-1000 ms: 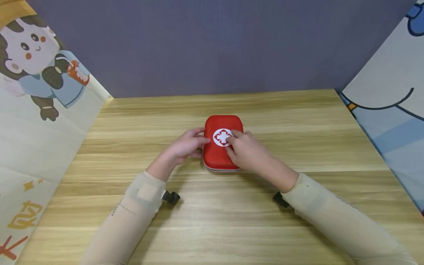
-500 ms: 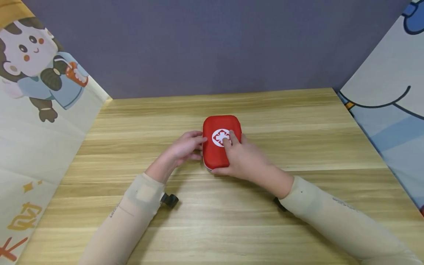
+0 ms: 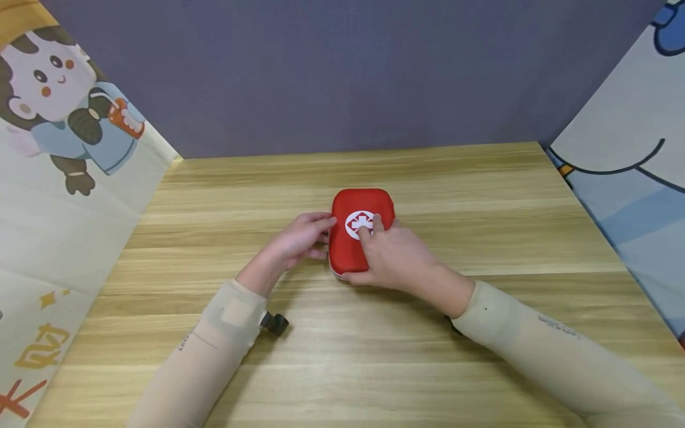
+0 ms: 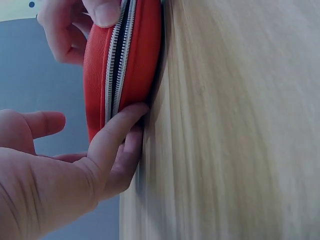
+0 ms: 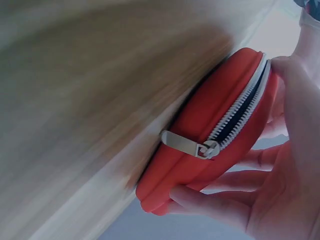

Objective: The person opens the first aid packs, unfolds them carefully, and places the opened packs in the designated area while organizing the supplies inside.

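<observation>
A red first-aid case (image 3: 350, 249) with a white cross emblem lies flat on the table, its lid down. My left hand (image 3: 299, 241) holds its left side, fingers low against the wall and one digit at the lid's edge. My right hand (image 3: 398, 255) grips the near right corner, with the thumb at the near side and fingers spread over the lid and right side. In the left wrist view the zipper teeth (image 4: 119, 65) stand parted along the near side. The metal zipper pull (image 5: 182, 143) hangs on the right side, where the teeth are parted up to it.
The wood-grain table (image 3: 342, 368) reaches back to a grey-purple panel (image 3: 342, 77). Cartoon-printed walls stand at left (image 3: 80, 238) and right (image 3: 631, 148). A black wrist-camera mount (image 3: 275, 324) sticks out under the left sleeve.
My right hand has shifted: its thumb went from the lid's right edge down to the near side, and its fingers spread. The left hand and the case have hardly moved.
</observation>
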{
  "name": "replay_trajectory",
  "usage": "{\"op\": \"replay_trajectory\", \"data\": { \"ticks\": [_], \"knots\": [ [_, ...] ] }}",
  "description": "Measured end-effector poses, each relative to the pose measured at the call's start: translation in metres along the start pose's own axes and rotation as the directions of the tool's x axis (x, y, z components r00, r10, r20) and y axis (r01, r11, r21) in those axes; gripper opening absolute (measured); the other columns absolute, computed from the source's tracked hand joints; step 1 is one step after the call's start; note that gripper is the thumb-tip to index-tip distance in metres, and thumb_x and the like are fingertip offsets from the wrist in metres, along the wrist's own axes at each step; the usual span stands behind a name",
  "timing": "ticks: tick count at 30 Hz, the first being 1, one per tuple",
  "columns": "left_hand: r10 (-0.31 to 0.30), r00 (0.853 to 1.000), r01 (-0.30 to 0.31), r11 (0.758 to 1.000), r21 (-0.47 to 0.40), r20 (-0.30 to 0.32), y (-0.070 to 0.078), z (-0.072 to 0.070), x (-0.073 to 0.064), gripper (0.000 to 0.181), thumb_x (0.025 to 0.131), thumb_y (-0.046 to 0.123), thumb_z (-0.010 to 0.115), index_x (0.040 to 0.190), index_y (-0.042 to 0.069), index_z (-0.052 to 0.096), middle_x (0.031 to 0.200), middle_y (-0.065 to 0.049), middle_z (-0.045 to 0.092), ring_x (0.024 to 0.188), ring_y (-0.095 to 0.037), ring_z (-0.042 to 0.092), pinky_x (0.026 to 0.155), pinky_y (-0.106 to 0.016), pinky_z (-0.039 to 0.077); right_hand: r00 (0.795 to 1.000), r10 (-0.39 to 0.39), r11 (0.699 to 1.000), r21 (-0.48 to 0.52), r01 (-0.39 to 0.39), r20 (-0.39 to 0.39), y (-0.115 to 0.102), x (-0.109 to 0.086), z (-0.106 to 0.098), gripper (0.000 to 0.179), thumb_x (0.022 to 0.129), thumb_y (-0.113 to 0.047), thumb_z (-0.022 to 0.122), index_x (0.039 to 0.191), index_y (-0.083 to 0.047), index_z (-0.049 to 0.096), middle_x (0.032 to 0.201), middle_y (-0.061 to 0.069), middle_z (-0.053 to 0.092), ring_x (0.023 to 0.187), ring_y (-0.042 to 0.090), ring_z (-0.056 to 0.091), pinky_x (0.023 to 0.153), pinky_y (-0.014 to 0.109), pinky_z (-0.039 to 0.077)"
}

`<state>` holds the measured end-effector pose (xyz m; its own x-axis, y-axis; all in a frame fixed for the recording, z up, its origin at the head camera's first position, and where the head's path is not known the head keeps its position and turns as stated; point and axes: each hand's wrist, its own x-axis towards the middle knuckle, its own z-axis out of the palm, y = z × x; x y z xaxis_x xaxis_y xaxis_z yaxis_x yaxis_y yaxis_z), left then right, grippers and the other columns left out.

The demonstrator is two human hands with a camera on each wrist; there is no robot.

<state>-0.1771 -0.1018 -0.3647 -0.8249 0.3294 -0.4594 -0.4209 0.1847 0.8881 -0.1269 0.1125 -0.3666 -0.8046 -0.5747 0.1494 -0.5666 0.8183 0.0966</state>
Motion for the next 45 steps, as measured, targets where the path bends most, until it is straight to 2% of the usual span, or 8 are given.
{"op": "replay_trajectory", "data": {
  "ticks": [10,14,19,22,25,33,40,45],
  "knots": [
    [0.016,1.000,-0.017,0.999,-0.043,-0.026,-0.001,0.000,-0.001,0.049,0.113,0.025,0.047,0.158,0.005,0.045,0.113,-0.008,0.062,0.089,-0.016,0.065,0.072,-0.033,0.065,0.981,-0.104,0.991,-0.102,0.088,-0.163,-0.001,0.002,0.011,0.075,0.086,-0.077,0.060,0.098,-0.003,0.059,0.094,0.027,0.071,0.051,0.025,0.056,0.057,0.040,0.059],
    [0.022,1.000,-0.023,0.999,-0.043,-0.015,-0.001,0.000,-0.001,0.050,0.114,0.030,0.045,0.159,0.006,0.045,0.116,-0.010,0.064,0.094,-0.018,0.066,0.075,-0.035,0.065,0.954,-0.189,0.972,-0.180,0.149,-0.231,0.000,0.002,0.013,0.073,0.089,-0.072,0.059,0.115,-0.003,0.059,0.088,0.029,0.072,0.052,0.029,0.061,0.061,0.048,0.062],
    [0.027,1.000,-0.027,0.999,-0.046,-0.010,-0.001,0.000,-0.001,0.050,0.116,0.029,0.035,0.162,0.009,0.039,0.127,-0.014,0.062,0.102,-0.023,0.065,0.079,-0.038,0.065,0.931,-0.247,0.956,-0.225,0.189,-0.270,0.005,-0.003,0.013,0.083,0.093,-0.066,0.059,0.148,-0.003,0.054,0.100,0.039,0.073,0.054,0.036,0.067,0.065,0.054,0.064],
    [0.023,1.000,-0.023,0.999,-0.040,-0.013,-0.002,0.000,-0.001,0.053,0.112,0.017,0.035,0.165,0.010,0.035,0.132,-0.018,0.061,0.104,-0.024,0.065,0.080,-0.039,0.065,0.941,-0.225,0.968,-0.166,0.186,-0.255,0.010,-0.005,0.009,0.085,0.094,-0.064,0.062,0.153,-0.003,0.051,0.103,0.039,0.072,0.051,0.035,0.065,0.058,0.047,0.063],
    [0.039,0.999,-0.038,0.999,0.030,-0.011,-0.003,0.000,0.000,0.060,0.107,0.006,0.041,0.166,0.007,0.032,0.139,-0.022,0.059,0.103,-0.024,0.067,0.082,-0.038,0.066,0.954,-0.190,0.981,-0.074,0.177,-0.231,0.015,-0.008,0.003,0.085,0.095,-0.061,0.065,0.155,-0.003,0.048,0.103,0.038,0.071,0.051,0.033,0.064,0.052,0.044,0.061],
    [0.083,0.996,-0.075,0.969,0.235,-0.026,-0.004,0.000,0.002,0.071,0.100,-0.005,0.054,0.166,0.004,0.031,0.154,-0.028,0.049,0.119,-0.037,0.066,0.088,-0.038,0.067,0.969,-0.145,0.981,0.099,0.167,-0.197,0.030,-0.014,-0.009,0.082,0.099,-0.049,0.064,0.161,-0.003,0.037,0.117,0.035,0.071,0.067,0.036,0.074,0.059,0.048,0.065],
    [0.057,0.998,-0.049,0.981,0.186,-0.037,-0.005,-0.007,0.003,0.064,0.107,0.003,0.049,0.168,0.006,0.028,0.155,-0.027,0.048,0.108,-0.031,0.067,0.089,-0.038,0.067,0.975,-0.119,0.951,0.259,0.166,-0.188,0.044,-0.024,-0.014,0.081,0.101,-0.039,0.063,0.165,-0.007,0.026,0.125,0.030,0.071,0.074,0.033,0.076,0.070,0.048,0.067],
    [0.056,0.997,-0.044,0.978,0.202,-0.054,-0.005,-0.012,0.003,0.062,0.112,0.016,0.047,0.169,0.012,0.026,0.152,-0.026,0.052,0.101,-0.028,0.068,0.088,-0.040,0.067,0.960,-0.136,0.927,0.310,0.210,-0.244,0.053,-0.028,-0.015,0.071,0.103,-0.027,0.059,0.166,-0.013,0.030,0.123,0.026,0.072,0.058,0.022,0.064,0.058,0.042,0.060]
  ]
}}
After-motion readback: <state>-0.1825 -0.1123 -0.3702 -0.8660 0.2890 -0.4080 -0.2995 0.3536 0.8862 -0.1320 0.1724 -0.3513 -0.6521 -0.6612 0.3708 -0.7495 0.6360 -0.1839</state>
